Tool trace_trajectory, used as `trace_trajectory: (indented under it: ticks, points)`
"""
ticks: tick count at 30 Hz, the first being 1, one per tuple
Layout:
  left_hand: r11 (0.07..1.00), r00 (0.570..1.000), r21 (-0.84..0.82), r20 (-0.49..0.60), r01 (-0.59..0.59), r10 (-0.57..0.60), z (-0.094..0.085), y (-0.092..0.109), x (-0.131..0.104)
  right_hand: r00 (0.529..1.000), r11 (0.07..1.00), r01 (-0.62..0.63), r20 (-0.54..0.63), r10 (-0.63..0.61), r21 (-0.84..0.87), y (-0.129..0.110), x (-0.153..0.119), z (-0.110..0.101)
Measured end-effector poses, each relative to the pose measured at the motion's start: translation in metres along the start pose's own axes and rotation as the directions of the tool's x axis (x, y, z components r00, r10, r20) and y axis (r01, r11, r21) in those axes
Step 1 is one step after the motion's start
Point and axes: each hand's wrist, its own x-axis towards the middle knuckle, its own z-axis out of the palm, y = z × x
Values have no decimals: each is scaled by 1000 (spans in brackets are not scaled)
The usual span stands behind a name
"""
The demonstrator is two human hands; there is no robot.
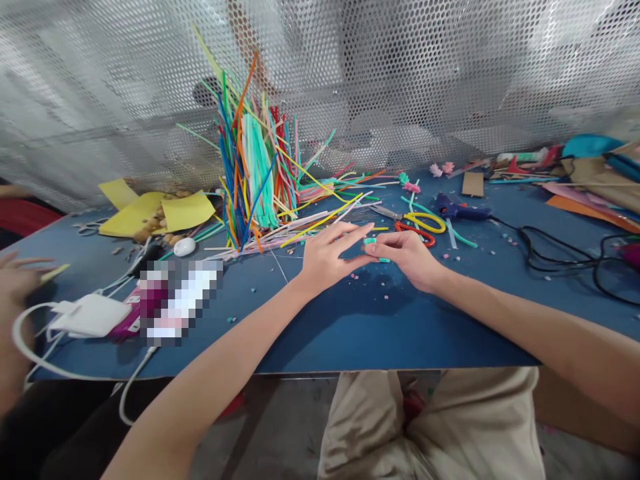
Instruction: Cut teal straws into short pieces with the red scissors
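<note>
Near the middle of the blue table [320, 333], my two hands meet around a small teal fuzzy piece [370, 241]. My right hand [407, 257] pinches it between thumb and fingers. The thumb and fingertips of my left hand [333, 253] touch its left side, with the other fingers spread. Part of the piece is hidden by the fingers. Just behind my right hand lie yellow-handled scissors [425, 222] and red-handled scissors [416, 235]. Small pink and teal scraps are scattered below my hands.
Upright bundles of colored pipe cleaners [260, 173] stand at the back left. A glue gun [463, 210] with a black cord lies to the right. Yellow paper [187, 212], a white charger [93, 315] and a phone [187, 300] lie left. Another person's hand [20, 280] rests at far left.
</note>
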Motion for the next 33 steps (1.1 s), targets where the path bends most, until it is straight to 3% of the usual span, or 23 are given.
trace_trajectory:
  ticks: [14, 23, 33]
  points:
    - [997, 997, -12, -1, -74, 74, 4, -5, -4, 997, 997, -75, 4, 75, -15, 5, 1, -2]
    - [999, 998, -5, -44, -40, 40, 1, -2, 1, 1000, 999, 7, 12, -7, 31, 2, 3, -9]
    - [997, 999, -65, 27, -45, 47, 5, -8, -4, 998, 1000, -2, 55, 2, -7, 0, 4, -10]
